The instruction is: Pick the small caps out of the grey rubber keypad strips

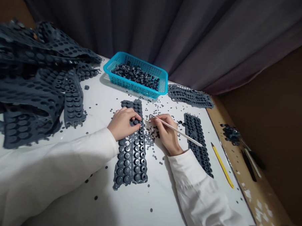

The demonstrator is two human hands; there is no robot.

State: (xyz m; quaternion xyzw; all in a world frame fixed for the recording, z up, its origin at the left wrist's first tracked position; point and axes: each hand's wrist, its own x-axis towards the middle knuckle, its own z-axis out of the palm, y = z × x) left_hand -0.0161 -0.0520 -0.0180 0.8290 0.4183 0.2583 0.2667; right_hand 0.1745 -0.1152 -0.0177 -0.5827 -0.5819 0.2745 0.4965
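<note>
A dark grey moulded rubber sheet (131, 157) with rows of round caps lies in front of me on the white table. My left hand (125, 122) rests on its upper part, fingers curled against the caps; whether they pinch one is hidden. Just right of the sheet, my right hand (167, 132) is closed around a thin white stick (182, 133). The stick slants from the fingertips down to the right, its far end over a second rubber sheet (198, 141). Many tiny dark discs (150, 138) are scattered between my hands.
A blue basket (137, 83) of small dark rubber parts stands at the back. Rubber sheets (32, 88) are heaped at the left, and a perforated strip (190, 96) lies at the back right. A yellow pencil-like tool (222, 165) is near the right edge, beside a brown surface (254, 188).
</note>
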